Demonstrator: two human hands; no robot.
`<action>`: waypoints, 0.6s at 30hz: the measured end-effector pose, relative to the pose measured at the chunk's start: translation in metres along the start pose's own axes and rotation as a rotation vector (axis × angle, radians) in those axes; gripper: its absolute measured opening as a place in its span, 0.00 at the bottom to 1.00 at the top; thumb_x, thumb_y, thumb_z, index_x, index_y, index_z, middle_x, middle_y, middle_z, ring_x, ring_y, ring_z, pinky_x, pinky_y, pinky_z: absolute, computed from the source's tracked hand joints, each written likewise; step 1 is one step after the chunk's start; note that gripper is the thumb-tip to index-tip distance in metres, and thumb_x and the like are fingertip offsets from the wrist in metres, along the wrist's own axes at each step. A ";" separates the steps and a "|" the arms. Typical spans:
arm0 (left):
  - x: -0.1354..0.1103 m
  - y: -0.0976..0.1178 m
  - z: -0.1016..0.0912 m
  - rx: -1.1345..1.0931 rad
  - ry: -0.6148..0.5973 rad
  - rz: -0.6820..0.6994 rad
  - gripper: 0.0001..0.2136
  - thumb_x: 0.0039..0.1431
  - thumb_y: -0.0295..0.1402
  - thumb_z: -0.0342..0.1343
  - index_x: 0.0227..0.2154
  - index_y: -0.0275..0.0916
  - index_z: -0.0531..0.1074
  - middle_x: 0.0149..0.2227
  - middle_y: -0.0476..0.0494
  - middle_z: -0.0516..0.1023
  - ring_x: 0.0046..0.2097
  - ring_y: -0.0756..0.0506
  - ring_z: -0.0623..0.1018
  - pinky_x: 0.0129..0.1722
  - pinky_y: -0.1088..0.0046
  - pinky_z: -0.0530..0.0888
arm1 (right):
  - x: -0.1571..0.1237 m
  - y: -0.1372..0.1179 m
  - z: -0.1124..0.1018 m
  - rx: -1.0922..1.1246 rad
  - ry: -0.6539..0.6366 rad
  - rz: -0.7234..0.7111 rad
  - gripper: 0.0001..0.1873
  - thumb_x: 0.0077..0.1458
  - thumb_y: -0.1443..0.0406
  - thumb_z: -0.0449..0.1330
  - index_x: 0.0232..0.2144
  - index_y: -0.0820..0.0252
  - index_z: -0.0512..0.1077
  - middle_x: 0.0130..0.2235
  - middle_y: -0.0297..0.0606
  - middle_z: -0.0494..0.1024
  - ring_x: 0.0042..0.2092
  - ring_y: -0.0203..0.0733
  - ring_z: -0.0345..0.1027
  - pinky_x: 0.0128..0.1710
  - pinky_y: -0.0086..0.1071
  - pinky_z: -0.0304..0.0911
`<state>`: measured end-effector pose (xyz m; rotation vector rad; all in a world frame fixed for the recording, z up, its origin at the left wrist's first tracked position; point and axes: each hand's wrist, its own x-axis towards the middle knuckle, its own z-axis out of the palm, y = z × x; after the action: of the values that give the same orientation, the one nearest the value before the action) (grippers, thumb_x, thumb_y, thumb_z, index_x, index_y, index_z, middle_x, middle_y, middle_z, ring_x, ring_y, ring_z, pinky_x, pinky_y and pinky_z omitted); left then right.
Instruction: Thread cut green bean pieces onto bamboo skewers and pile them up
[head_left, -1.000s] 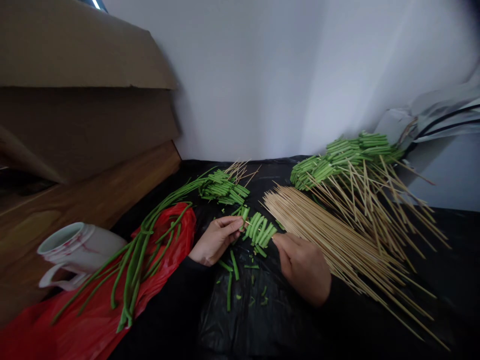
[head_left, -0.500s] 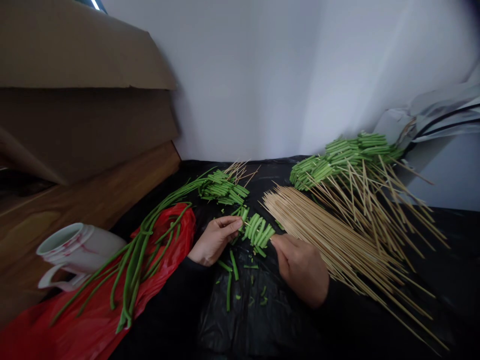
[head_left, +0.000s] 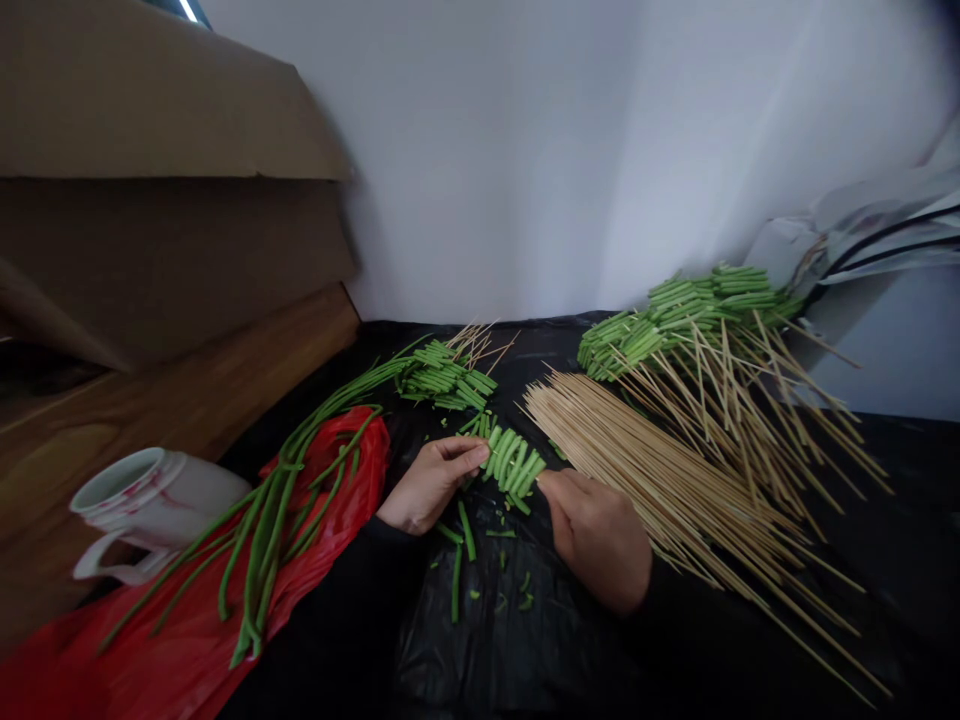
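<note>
Between my two hands is a row of cut long bean pieces [head_left: 515, 462] lying side by side on a skewer. My left hand [head_left: 433, 482] pinches the bean piece at the left end of this row with thumb and fingertips. My right hand [head_left: 600, 535] is closed round the skewer at the row's right end; most of that skewer is hidden in the fist. Below the hands, loose cut pieces [head_left: 457, 582] and small scraps lie on the black plastic sheet [head_left: 480, 665]. A bundle of bare bamboo skewers [head_left: 660, 460] lies close to my right hand.
Filled bean skewers are piled at the back right [head_left: 690, 310], with another pile [head_left: 442, 375] behind my left hand. Whole long beans [head_left: 270, 530] lie over a red plastic bag [head_left: 187, 640]. A white mug [head_left: 165, 500] lies tilted at left, near a cardboard box [head_left: 172, 230].
My left fingers have brought a bean piece down against the left end of the row, where it now lines up with the others. My right hand stays at the skewer's other end.
</note>
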<state>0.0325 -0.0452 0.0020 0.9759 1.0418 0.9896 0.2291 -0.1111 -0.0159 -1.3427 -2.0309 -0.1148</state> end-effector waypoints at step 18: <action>0.001 0.017 -0.028 1.154 0.184 0.283 0.14 0.53 0.44 0.55 0.25 0.38 0.75 0.26 0.48 0.77 0.29 0.47 0.72 0.30 0.72 0.64 | 0.007 0.012 -0.010 -0.074 0.084 -0.001 0.12 0.58 0.72 0.49 0.33 0.60 0.72 0.28 0.35 0.74 0.29 0.36 0.65 0.29 0.31 0.51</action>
<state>0.0026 -0.0358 0.0121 2.0312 1.7094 0.6512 0.2424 -0.1042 -0.0075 -1.3587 -1.9746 -0.2446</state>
